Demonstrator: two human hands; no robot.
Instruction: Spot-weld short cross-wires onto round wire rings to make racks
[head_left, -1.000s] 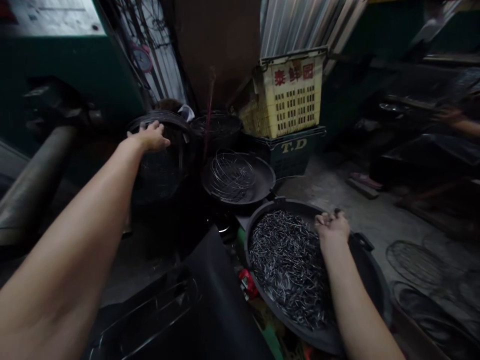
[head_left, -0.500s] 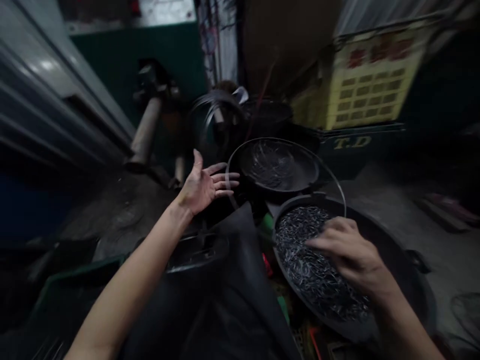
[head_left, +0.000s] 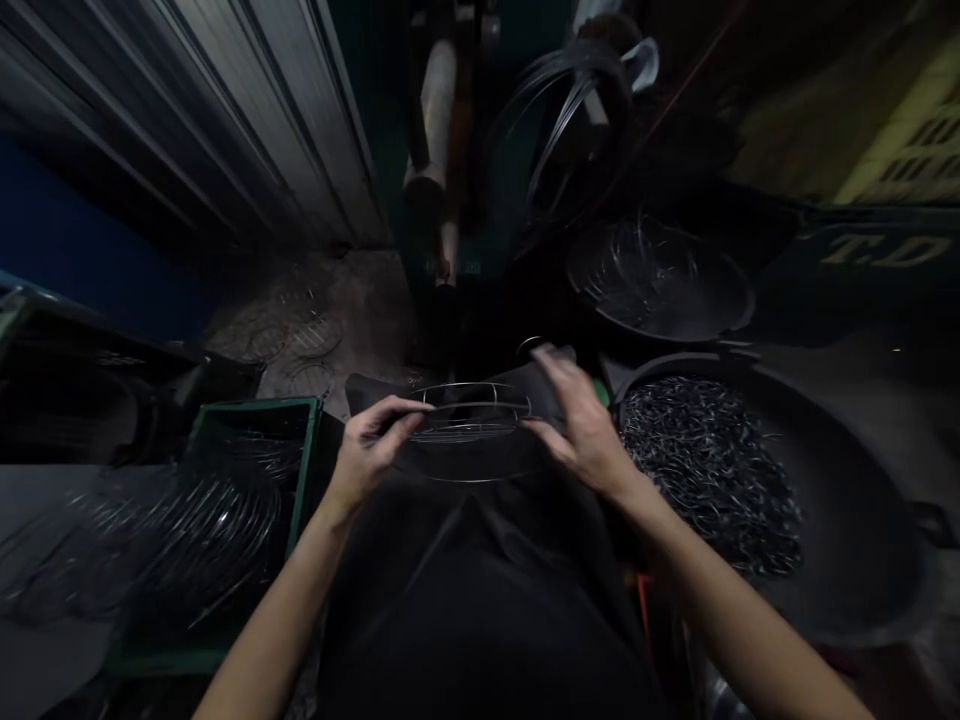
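Before me, above dark cloth over my lap, a round wire rack [head_left: 472, 481] is seen nearly edge-on. My left hand [head_left: 371, 445] pinches a wire at its left side between thumb and fingers. At the right side is my right hand [head_left: 581, 425], blurred, its fingers stretched forward and thumb spread away from them. That thumb's tip lies close to the rack; whether it touches cannot be made out. A wide dark pan [head_left: 847, 530] of short, curved metal pieces [head_left: 705, 460] stands to the right of my right hand.
A green crate [head_left: 307, 470] stands at left, with wire racks [head_left: 202, 530] heaped in and beside it. A second pan [head_left: 720, 325] holds bent wires. Ahead are a machine's cylindrical bar [head_left: 439, 110] and a wire coil [head_left: 577, 100]. A yellow crate [head_left: 892, 150] is at far right.
My view has swung left and down. My left hand went from open to pinching the wire rack. My right hand left the pan area and came to the rack's right side, fingers now spread.
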